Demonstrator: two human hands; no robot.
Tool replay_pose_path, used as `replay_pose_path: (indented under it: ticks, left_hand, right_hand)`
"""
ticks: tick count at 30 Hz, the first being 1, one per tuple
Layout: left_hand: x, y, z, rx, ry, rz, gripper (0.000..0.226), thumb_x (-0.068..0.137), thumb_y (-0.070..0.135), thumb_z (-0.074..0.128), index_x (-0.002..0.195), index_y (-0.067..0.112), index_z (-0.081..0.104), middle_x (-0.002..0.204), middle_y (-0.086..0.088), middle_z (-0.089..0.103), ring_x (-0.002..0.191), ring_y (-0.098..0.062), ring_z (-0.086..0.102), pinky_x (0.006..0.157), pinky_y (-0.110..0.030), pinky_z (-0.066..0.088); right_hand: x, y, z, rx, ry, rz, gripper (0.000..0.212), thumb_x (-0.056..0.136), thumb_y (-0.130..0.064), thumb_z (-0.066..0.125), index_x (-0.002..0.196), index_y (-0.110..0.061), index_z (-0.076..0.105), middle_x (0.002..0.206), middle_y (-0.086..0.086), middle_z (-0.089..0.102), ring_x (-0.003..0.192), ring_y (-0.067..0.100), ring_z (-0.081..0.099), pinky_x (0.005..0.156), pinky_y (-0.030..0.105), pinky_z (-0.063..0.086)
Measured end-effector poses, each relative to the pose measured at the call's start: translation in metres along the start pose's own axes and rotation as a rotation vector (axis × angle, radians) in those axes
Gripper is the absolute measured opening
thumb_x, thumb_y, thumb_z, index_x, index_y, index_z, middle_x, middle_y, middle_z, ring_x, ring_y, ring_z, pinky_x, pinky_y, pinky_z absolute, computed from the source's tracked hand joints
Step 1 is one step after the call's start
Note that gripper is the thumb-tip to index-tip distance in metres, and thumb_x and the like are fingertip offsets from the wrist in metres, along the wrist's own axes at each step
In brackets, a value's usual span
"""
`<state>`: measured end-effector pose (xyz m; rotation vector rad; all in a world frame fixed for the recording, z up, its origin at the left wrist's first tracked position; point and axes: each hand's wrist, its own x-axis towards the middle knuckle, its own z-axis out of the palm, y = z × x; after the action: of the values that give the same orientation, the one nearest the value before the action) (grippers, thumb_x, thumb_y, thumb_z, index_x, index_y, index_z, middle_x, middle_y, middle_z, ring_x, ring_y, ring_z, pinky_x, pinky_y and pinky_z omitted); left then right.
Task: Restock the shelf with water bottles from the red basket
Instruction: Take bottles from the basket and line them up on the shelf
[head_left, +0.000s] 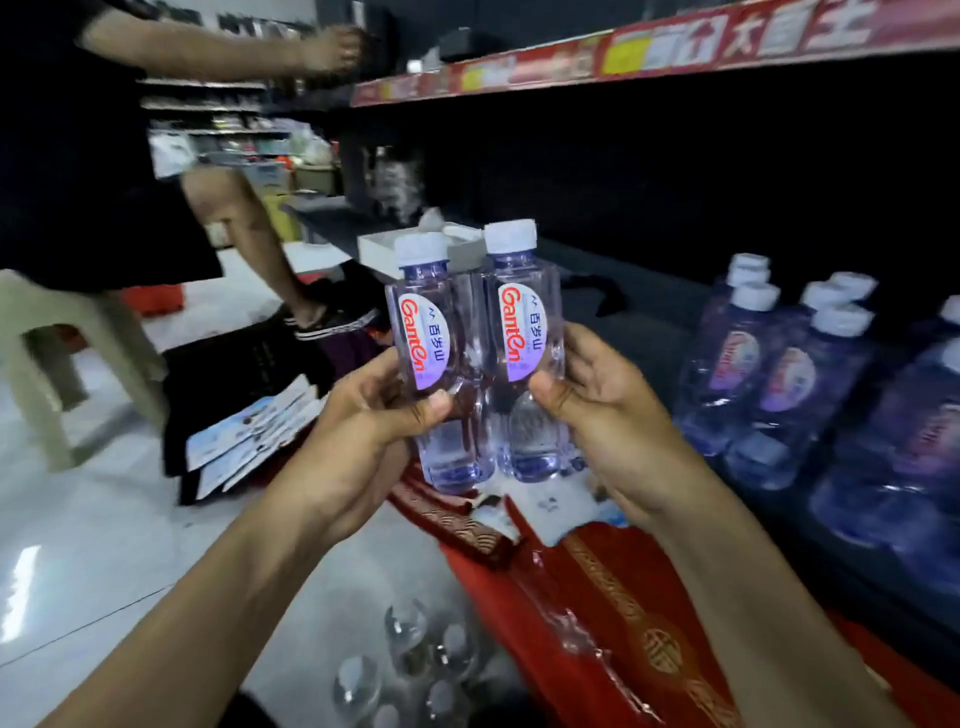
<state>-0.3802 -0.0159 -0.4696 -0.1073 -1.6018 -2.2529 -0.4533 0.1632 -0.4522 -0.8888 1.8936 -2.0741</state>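
Observation:
I hold two small clear water bottles upright and side by side in front of the dark shelf. My left hand (374, 415) grips the left bottle (431, 332) at its middle, thumb across the front. My right hand (597, 405) grips the right bottle (524, 322), thumb pressed below its red and purple label. Both have white caps. Several matching bottles (769, 374) stand in rows on the shelf board (649, 291) to the right. More bottles (405, 665) lie below my arms; the red basket cannot be made out.
A red patterned cloth or box (613, 597) lies under my right arm. Another person (104, 156) in dark clothes stands at left, reaching to an upper shelf. A beige plastic stool (62, 338) and loose leaflets (254, 436) are on the white floor.

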Motion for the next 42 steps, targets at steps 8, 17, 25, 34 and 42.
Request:
replay_pose_path:
  ticks: [8,17,25,34,42]
  left_hand:
    - [0.075,-0.059,0.080,-0.039,-0.139,-0.062,0.054,0.066,-0.009,0.067,0.119,0.004,0.063,0.112,-0.012,0.071,0.106,-0.026,0.065,0.098,-0.041,0.052]
    - [0.085,-0.128,0.125,-0.045,-0.254,-0.124,0.060,0.073,-0.017,0.067,0.129,0.004,0.060,0.125,-0.015,0.068,0.120,-0.032,0.062,0.101,-0.047,0.051]
    - [0.079,-0.153,0.151,0.045,-0.296,-0.109,0.059,0.080,-0.022,0.061,0.130,0.008,0.059,0.118,-0.010,0.072,0.098,-0.018,0.070,0.071,-0.025,0.057]
    - [0.076,-0.163,0.158,0.129,-0.284,-0.080,0.061,0.082,-0.004,0.072,0.134,0.025,0.059,0.131,-0.008,0.062,0.120,-0.019,0.062,0.097,-0.044,0.055]
    - [0.064,-0.158,0.164,0.402,-0.270,0.108,0.054,0.084,0.016,0.076,0.116,0.045,0.044,0.106,0.039,0.059,0.103,0.013,0.059,0.078,-0.006,0.048]
  right_hand:
    - [-0.022,0.007,-0.062,-0.208,0.453,-0.120,0.040,0.097,-0.006,0.055,0.129,-0.030,0.051,0.112,-0.023,0.067,0.105,-0.010,0.060,0.089,0.009,0.046]
    - [-0.053,0.035,-0.086,-0.341,0.738,-0.088,0.054,0.098,-0.018,0.052,0.146,-0.038,0.035,0.139,-0.027,0.046,0.118,-0.021,0.043,0.087,-0.005,0.036]
    - [-0.068,0.055,-0.109,-0.307,0.797,-0.067,0.050,0.099,-0.019,0.052,0.141,-0.040,0.036,0.127,-0.036,0.052,0.117,-0.016,0.050,0.086,0.000,0.042]
    - [-0.071,0.057,-0.112,-0.680,0.878,0.170,0.063,0.099,-0.035,0.043,0.148,-0.049,0.006,0.140,-0.024,0.021,0.107,-0.028,0.019,0.087,-0.006,0.022]
    - [-0.081,0.057,-0.115,-0.872,0.946,0.181,0.068,0.093,-0.041,0.052,0.149,-0.032,0.016,0.148,-0.004,0.040,0.118,-0.005,0.042,0.080,0.004,0.039]
